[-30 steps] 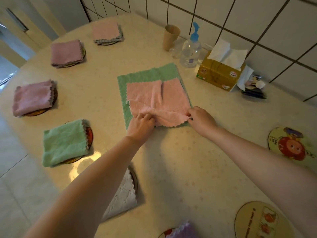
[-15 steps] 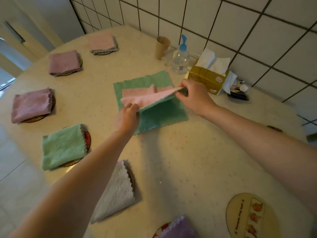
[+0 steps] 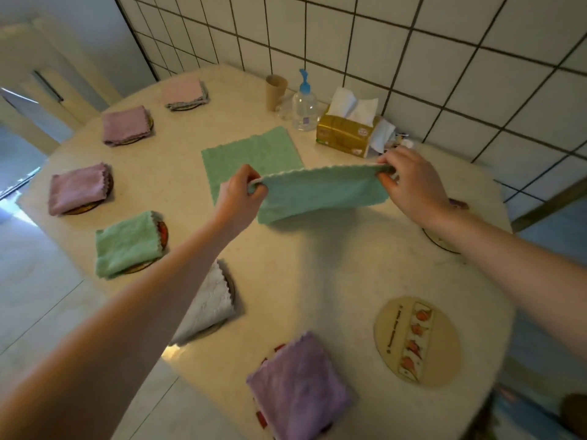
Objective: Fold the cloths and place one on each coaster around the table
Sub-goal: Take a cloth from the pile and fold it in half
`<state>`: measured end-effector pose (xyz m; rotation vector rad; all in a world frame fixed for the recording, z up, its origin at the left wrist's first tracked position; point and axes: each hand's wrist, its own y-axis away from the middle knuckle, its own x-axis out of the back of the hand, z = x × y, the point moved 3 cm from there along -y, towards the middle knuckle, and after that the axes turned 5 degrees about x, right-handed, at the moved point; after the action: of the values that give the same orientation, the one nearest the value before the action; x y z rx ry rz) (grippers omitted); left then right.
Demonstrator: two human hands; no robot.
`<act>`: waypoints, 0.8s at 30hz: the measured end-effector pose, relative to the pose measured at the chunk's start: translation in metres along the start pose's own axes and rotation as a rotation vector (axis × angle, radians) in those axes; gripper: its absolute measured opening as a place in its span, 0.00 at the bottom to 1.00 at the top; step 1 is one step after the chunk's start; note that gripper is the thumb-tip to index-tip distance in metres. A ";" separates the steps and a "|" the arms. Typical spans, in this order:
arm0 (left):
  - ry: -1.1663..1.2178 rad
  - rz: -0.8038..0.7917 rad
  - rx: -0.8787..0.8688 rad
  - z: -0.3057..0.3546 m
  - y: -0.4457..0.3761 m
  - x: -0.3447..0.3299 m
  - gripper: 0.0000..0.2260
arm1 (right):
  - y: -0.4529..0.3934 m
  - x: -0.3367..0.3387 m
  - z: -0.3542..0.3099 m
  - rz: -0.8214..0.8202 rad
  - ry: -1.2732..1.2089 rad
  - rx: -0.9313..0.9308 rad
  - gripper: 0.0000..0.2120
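Both hands hold one cloth (image 3: 320, 195) stretched in the air above the table (image 3: 301, 281); the side facing me looks green. My left hand (image 3: 238, 195) pinches its left top corner and my right hand (image 3: 413, 182) pinches its right top corner. Behind it a green cloth (image 3: 254, 154) lies flat and unfolded on the table. A bare oval coaster (image 3: 416, 341) sits at the near right. My right forearm partly covers another coaster (image 3: 440, 241).
Folded cloths lie on coasters along the left and near edge: pink (image 3: 184, 92), mauve (image 3: 125, 125), mauve (image 3: 77, 188), green (image 3: 127, 244), white (image 3: 209, 303), purple (image 3: 298, 385). A cup (image 3: 275, 92), pump bottle (image 3: 304, 106) and tissue box (image 3: 346, 134) stand by the tiled wall.
Both hands lifted the pink-faced cloth off the flat green cloth and raised it toward the right, stretched out. Its pink face no longer shows; the side toward me looks green.
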<state>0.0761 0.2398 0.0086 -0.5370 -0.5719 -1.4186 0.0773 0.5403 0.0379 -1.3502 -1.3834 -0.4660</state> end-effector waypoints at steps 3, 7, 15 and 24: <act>0.066 -0.016 0.044 0.017 0.022 -0.014 0.02 | 0.027 0.022 0.005 0.023 -0.114 -0.044 0.05; -0.072 -0.189 0.060 0.024 0.081 -0.049 0.07 | 0.099 0.023 0.023 -0.263 -0.211 -0.080 0.02; -0.415 -0.699 0.204 -0.011 0.205 -0.103 0.06 | 0.223 0.012 0.048 -0.931 -0.179 0.032 0.13; -0.134 -0.503 0.471 -0.025 0.208 -0.108 0.08 | 0.205 -0.004 0.084 -0.835 -0.349 -0.264 0.07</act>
<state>0.2774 0.3215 -0.0829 -0.1081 -1.1719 -1.6490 0.2222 0.6658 -0.0735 -1.0283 -2.2355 -1.0215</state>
